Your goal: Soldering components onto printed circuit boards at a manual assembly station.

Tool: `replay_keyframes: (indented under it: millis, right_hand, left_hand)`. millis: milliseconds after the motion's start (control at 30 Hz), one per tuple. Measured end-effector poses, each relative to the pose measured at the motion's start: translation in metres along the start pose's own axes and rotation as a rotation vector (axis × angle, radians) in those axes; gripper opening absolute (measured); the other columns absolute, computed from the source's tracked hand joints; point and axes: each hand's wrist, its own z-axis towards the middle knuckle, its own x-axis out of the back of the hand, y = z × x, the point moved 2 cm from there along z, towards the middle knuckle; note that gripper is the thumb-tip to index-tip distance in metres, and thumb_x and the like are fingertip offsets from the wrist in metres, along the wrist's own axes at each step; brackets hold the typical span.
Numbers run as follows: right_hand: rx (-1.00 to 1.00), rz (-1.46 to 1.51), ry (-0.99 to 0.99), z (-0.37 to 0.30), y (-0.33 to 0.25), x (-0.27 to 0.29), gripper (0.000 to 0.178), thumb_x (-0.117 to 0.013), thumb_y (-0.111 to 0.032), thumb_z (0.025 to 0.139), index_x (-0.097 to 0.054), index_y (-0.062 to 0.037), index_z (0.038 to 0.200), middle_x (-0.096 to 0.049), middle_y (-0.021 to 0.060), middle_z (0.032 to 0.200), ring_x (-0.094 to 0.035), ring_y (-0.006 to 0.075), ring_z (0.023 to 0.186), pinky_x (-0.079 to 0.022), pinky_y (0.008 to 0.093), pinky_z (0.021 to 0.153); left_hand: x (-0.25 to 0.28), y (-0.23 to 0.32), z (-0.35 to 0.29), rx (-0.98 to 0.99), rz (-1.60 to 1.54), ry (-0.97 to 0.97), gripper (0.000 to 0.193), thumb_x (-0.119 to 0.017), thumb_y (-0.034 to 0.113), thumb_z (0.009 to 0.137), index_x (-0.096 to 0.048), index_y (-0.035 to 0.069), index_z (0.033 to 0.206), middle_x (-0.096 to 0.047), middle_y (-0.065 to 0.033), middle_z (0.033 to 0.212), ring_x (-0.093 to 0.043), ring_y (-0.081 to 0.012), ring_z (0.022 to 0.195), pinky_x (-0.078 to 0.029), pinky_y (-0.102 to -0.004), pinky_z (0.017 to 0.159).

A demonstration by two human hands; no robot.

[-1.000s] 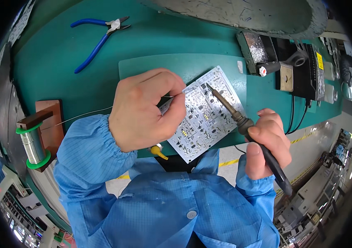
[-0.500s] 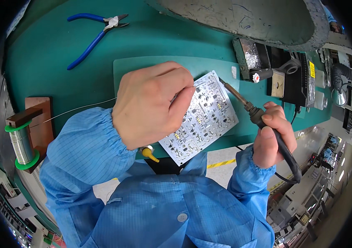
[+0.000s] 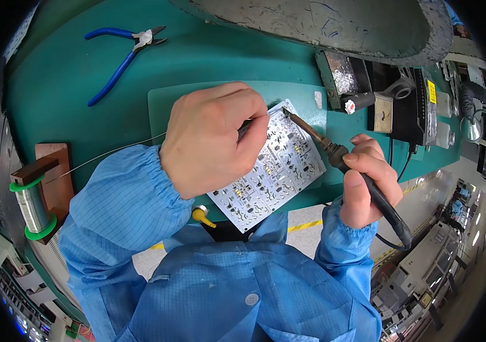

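A white circuit board [image 3: 271, 171] with many small parts lies at a slant on the green mat [image 3: 160, 108]. My left hand [image 3: 214, 137] is over its left part, thumb and forefinger pinched on thin solder wire [image 3: 114, 149]. That wire trails left to a spool [image 3: 33, 210] with green flanges on a brown stand. My right hand [image 3: 371, 179] grips the handle of a soldering iron [image 3: 340, 157]. The iron's tip touches or nearly touches the board's far corner, close to my left fingertips. Part of the board is hidden under my left hand.
Blue-handled cutters [image 3: 120, 65] lie open at the far left. A soldering station [image 3: 411, 108] and a metal box [image 3: 340, 74] stand at the right. A large grey rounded object [image 3: 311, 23] overhangs the far edge. A yellow-capped plug [image 3: 202, 215] is at the near edge.
The iron's tip has moved left from beside the board onto its far corner, carried by my right hand. My left hand keeps its pinch. The view has shifted slightly.
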Motion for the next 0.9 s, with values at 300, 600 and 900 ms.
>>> replay_keyframes:
  millis: [300,600,900]
  right_hand:
    - [-0.009,-0.002,0.005,-0.0036,-0.002,-0.0022,0.019,-0.066,-0.016,0.077,-0.063,0.0015,0.081,-0.056,0.0081,0.06,-0.053,0.0204,0.054,-0.046,0.0403,0.07]
    - [0.043,-0.014,0.002,-0.0051,-0.0033,-0.0045,0.018,-0.066,-0.016,0.076,-0.063,0.0017,0.08,-0.057,0.008,0.059,-0.052,0.0195,0.051,-0.047,0.0395,0.069]
    - [0.062,-0.024,0.009,-0.0016,-0.0034,-0.0065,0.017,-0.065,-0.015,0.076,-0.063,0.0019,0.079,-0.056,0.0074,0.058,-0.051,0.0187,0.05,-0.047,0.0389,0.067]
  left_hand:
    - [-0.001,-0.0022,-0.0023,0.036,-0.059,-0.017,0.005,-0.058,-0.007,0.075,-0.059,-0.003,0.078,-0.064,-0.0108,0.081,-0.059,-0.0144,0.067,-0.047,-0.0257,0.058]
    - [-0.002,-0.0044,-0.003,0.037,-0.078,-0.034,0.004,-0.057,-0.008,0.077,-0.058,-0.004,0.078,-0.063,-0.011,0.083,-0.058,-0.0117,0.067,-0.046,-0.0242,0.057]
    - [-0.0053,-0.0067,-0.0033,0.047,-0.141,0.091,0.003,-0.06,0.001,0.071,-0.058,0.001,0.072,-0.059,-0.0106,0.069,-0.058,-0.028,0.058,-0.045,-0.0347,0.052]
